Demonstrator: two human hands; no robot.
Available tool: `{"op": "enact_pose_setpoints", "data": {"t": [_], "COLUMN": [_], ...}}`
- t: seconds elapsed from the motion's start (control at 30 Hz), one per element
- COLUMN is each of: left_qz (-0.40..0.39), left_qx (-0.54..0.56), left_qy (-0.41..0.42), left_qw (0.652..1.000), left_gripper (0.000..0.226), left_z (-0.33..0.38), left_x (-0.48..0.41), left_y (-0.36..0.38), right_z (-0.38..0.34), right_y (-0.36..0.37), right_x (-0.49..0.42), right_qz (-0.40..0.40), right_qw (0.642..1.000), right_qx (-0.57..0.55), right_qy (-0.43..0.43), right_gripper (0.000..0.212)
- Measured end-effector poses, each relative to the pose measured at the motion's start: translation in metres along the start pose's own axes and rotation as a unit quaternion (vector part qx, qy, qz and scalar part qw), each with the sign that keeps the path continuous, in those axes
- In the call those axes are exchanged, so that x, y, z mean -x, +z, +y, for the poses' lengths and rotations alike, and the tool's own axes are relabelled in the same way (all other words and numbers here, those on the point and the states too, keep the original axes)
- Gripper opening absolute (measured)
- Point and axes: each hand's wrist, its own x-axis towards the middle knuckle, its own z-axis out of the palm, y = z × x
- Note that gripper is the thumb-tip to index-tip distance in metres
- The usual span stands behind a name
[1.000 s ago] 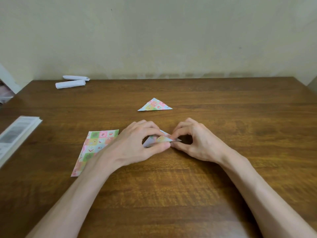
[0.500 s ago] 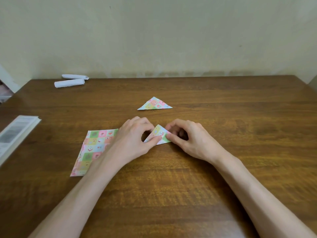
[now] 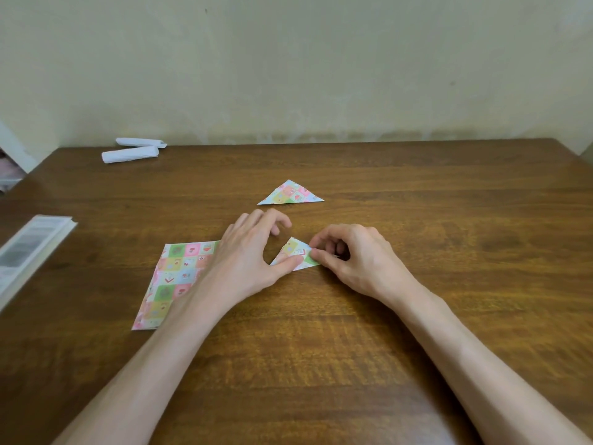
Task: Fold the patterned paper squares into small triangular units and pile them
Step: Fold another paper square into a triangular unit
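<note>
Paper in the grip: a small triangle (image 3: 296, 253) of pastel checked paper lies flat on the table, its apex pointing away from the person.
Right hand (image 3: 353, 255): the fingers are curled, and thumb and forefinger pinch the small triangle's right corner. The other fingers arch over the pinch.
Left hand (image 3: 247, 255): the thumb lies straight along the small triangle's lower left edge and presses it to the wood. The fingers arch loosely past the apex, closed on nothing, with their tips at or near the table top.
Between the hands: the upper part of the small triangle shows in the gap.
Finished triangle (image 3: 290, 193): it has the same pattern and lies flat just beyond the grip, apart from both hands.
Patterned sheet (image 3: 175, 277): it lies unfolded and flat to the left of the grip, partly under the left wrist and forearm. I cannot tell whether it is one sheet or several.
White rolls (image 3: 130, 154): two lie side by side well beyond the grip to the left, near the table's far edge.
Booklet (image 3: 29, 252): it sits well to the left of the grip, at the table's left edge, and its print is too blurred to read.
Table (image 3: 449, 220): brown wood, set against a pale wall.
</note>
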Motion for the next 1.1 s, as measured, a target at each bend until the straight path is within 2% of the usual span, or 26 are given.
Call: {"op": "enact_pose_setpoints", "data": {"t": [0.47,0.73,1.1], "left_qz": [0.0,-0.004,0.038], "left_qx": [0.006,0.028,-0.037], "left_qy": [0.027,0.087,0.135], "left_qw": [1.0,0.996,0.989], "left_gripper": [0.028,0.015,0.026], "left_z": [-0.0026,-0.0016,-0.0066], "left_x": [-0.0007,-0.0034,-0.0039], "left_y": [0.0021,0.006,0.0085], "right_z": [-0.0039,-0.0046,-0.0041], "right_y": [-0.0012,0.0015,0.0061], "right_x": [0.0015,0.0013,0.0008], "right_qz": [0.0,0.011,0.019], "right_qw": [1.0,0.999,0.999], "right_qx": [0.012,0.004,-0.006], "right_qy": [0.016,0.032,0.047], "right_gripper": [0.01,0.008,0.005]}}
